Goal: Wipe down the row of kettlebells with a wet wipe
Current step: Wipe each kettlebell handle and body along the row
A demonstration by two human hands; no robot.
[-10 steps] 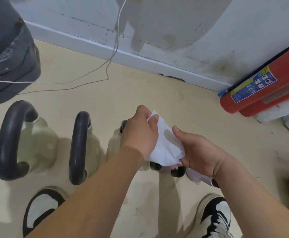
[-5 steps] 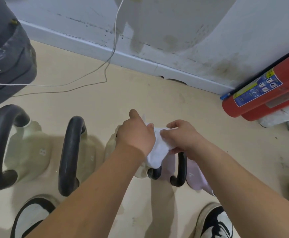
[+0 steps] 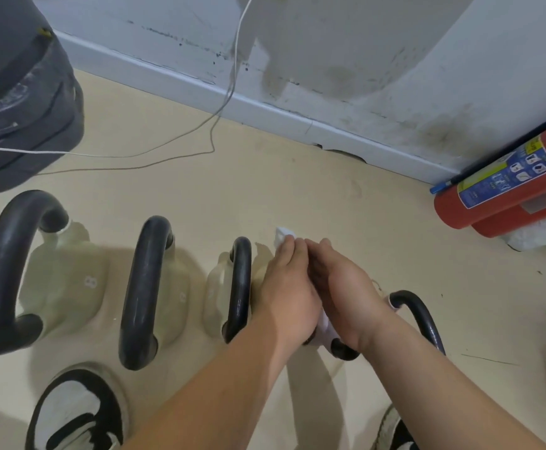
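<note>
Beige floor (image 3: 297,190), scuffed wall (image 3: 395,76) — both hands (image 3: 317,287) pressed together, fingers closed around wet wipe (image 3: 283,235).

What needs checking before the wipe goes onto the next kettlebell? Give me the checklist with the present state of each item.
1. Wipe in hand: ok. The wet wipe pokes out above the left hand and right hand, which are pressed together around it.
2. Wipe folded to a clean face: cannot tell, the hands hide most of it.
3. Target reachable: ok. The fourth kettlebell sits right beneath the hands.
4. Its body visible: not ok, only the black handle shows.
5. Feet out of the way: ok. The left shoe stands nearer the person than the row.
6. Remaining bells already wiped: cannot tell.
</note>
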